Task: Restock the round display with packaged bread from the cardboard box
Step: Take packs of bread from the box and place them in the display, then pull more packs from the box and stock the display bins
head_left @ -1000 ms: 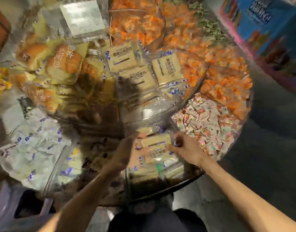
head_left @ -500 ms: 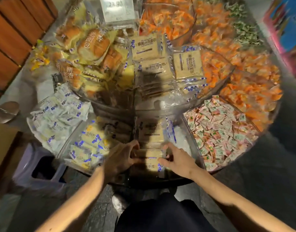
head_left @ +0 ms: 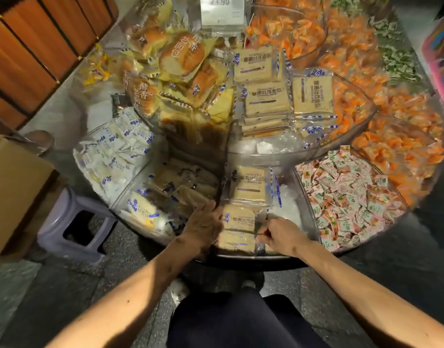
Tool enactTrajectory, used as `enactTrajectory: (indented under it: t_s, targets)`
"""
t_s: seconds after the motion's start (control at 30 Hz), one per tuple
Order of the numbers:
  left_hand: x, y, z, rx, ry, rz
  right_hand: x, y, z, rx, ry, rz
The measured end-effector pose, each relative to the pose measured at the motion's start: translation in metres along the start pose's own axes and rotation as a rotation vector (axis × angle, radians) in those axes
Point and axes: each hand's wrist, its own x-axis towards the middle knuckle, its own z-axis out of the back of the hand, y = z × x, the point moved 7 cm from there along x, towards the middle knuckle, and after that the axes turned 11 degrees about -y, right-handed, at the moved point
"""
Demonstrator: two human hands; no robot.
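The round clear display (head_left: pixel 253 257) has two tiers of wedge compartments. In the near lower compartment lie flat packets of sliced toast bread (head_left: pixel 247 187), one behind another. My left hand (head_left: pixel 206 223) presses straight fingers against the left edge of the front packets (head_left: pixel 238 218), beside the clear divider. On their right edge, my right hand (head_left: pixel 282 234) pinches the wrapper with curled fingers. More toast packets (head_left: pixel 266 99) are stacked in the upper tier. The cardboard box (head_left: pixel 12 187) stands at the left, its contents hidden.
Round bread buns (head_left: pixel 180 56) fill the upper left wedge; white packets (head_left: pixel 115 149) and pink packets (head_left: pixel 346 194) flank my compartment. Orange snacks (head_left: pixel 404 146) fill the right side. A purple stool (head_left: pixel 72 222) stands under the box; a price sign (head_left: pixel 219 13) sits on top.
Both hands have drawn back toward the display's near rim, staying on either side of the toast packets. The view has swung left, bringing the cardboard box and stool into sight.
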Motion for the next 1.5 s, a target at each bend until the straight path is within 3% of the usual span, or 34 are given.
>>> enactTrajectory:
  t_s: [0.1,0.23,0.3,0.37,0.47,0.63,0.83,1.0,1.13,1.37,1.5]
  targets:
    - [0.001,0.019,-0.016,-0.176,-0.007,0.029,0.002,0.013,0.022,0.027,-0.058,-0.021]
    - [-0.013,0.122,-0.071,-0.738,0.029,0.416,0.013,0.064,0.067,0.123,-0.199,-0.006]
    - [-0.03,0.175,-0.029,-0.927,-0.116,0.559,0.022,0.105,0.088,0.191,-0.298,0.013]
    - [-0.061,0.218,0.075,-0.937,-0.349,0.586,0.037,0.16,0.101,0.224,-0.385,0.064]
    - [-0.122,0.301,0.125,-0.915,-0.492,0.625,0.077,0.27,0.09,0.202,-0.401,0.206]
    - [-0.271,0.484,0.051,-0.72,-0.501,0.907,0.158,0.485,0.013,0.171,-0.361,0.486]
    - [-0.421,0.626,-0.039,-0.649,-0.4,1.25,0.222,0.706,-0.076,0.053,-0.124,0.666]
    - [-0.494,0.682,-0.13,-0.848,-0.222,1.492,0.274,0.821,-0.131,-0.084,0.043,0.759]
    - [-0.523,0.696,-0.197,-0.977,-0.134,1.595,0.321,0.881,-0.176,-0.224,0.236,0.788]
    - [-0.505,0.779,-0.275,-1.227,-0.226,1.869,0.492,0.932,-0.257,-0.322,0.35,0.613]
    - [-0.479,0.82,-0.329,-1.297,-0.184,1.979,0.568,0.943,-0.306,-0.385,0.438,0.547]
